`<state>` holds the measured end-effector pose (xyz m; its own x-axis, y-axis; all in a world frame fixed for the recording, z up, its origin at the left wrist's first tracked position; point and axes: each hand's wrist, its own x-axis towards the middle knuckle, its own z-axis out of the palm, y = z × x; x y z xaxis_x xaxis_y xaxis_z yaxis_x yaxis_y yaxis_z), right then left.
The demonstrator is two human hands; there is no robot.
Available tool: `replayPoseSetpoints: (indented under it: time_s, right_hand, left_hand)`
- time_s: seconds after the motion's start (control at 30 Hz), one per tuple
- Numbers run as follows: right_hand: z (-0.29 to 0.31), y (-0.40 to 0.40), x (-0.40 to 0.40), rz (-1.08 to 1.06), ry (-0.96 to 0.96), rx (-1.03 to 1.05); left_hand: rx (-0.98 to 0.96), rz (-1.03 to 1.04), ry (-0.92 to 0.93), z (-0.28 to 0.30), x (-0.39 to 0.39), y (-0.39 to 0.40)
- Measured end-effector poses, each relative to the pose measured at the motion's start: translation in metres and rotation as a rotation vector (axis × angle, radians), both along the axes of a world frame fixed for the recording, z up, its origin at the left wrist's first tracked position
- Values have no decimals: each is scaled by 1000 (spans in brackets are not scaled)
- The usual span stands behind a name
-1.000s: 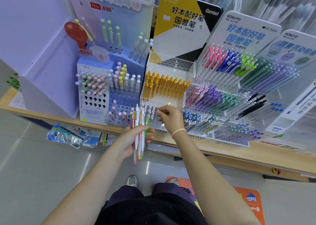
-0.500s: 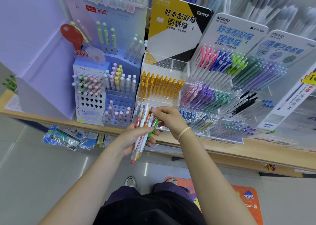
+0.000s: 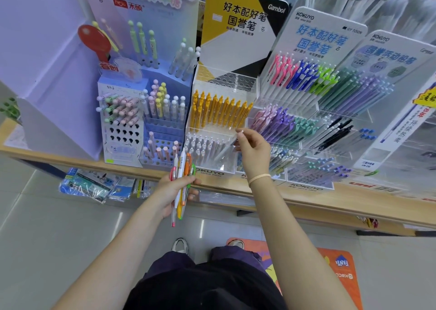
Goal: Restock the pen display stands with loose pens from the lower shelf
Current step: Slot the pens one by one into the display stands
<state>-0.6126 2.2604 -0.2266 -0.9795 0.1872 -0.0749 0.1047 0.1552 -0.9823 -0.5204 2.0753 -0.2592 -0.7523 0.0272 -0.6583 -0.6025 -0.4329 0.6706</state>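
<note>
Both forearms reach forward from the bottom of the view toward the shelf edge (image 3: 306, 197). The left hand (image 3: 173, 193) is held low in front of the shelf, palm turned inward, its fingers and thumb curled round a bundle of loose pens (image 3: 181, 187) in pink, white, orange and green; the pens stand nearly upright, their tops rising above the fist and their tips hanging below it. The right hand (image 3: 253, 155) is raised higher, wrist bent, with a pale band (image 3: 259, 178) round the wrist. Its thumb and fingertips pinch a single pale pen (image 3: 230, 147), which slants down and left so that its lower end lies over the front row of white-capped pens in the clear Kokuyo stand (image 3: 212, 130), just below the row of yellow pens (image 3: 219, 111). Whether the pen's tip sits in a slot cannot be told.
</note>
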Motion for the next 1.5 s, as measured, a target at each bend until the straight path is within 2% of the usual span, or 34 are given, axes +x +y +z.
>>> replayPoseSetpoints:
  time_s: [0.23,0.53,0.77,0.97,1.03,1.1,1.17,1.27,1.5]
  right_hand:
    - [-23,-17,4,69,-14,101]
    - [-43,-25,8,224,-6,396]
    - [-39,-35,6,360,18,529]
    - [-36,-29,3,355,-37,569]
    - [-28,-27,8,299,-21,506]
    - [-14,-26,13,276,-106,300]
    - [1,-26,18,393,-237,103]
    - [15,-25,20,541,-305,105]
    - [45,8,11,247,-243,-125]
  left_hand:
    - [-2,-14,43,-3,4,-7]
    - [-1,-61,59,0,6,-7]
    - [24,-88,83,2,4,-7]
    - [46,-93,106,5,2,-6]
    - [33,-106,132,6,1,-7]
    - [18,-119,159,8,-1,-5]
    - [11,-119,175,12,-5,-2]
    - [19,-126,204,22,-12,5]
    - [11,-137,208,30,-33,23]
